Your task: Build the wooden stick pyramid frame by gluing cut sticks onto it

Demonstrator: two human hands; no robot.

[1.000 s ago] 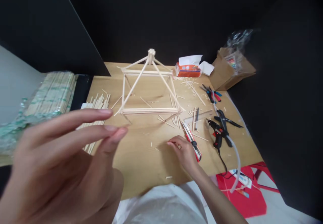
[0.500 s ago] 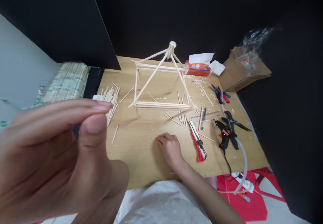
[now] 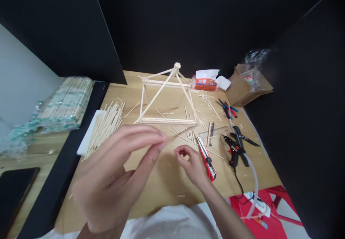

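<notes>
My left hand is raised above the front of the table, close to the camera. Its thumb and fingertips meet in a pinch, with nothing visible between them. My right hand is low over the tabletop, its thumb and fingers curled together; whatever they may hold is too small or hidden. Just right of it lies a red utility knife. Beyond both hands stands a frame of thin wooden sticks, with sloping sticks meeting at a bundled peak. Neither hand touches the frame.
Loose sticks are piled on white paper at left, near bagged sticks and a phone. A glue gun, pliers, a tissue pack and a paper bag are at right. Black panels surround the table.
My left hand has moved right and away from the camera, still pinched. My right hand has shifted slightly right and turned, showing its curled thumb and finger. The view has tilted and shifted left.
</notes>
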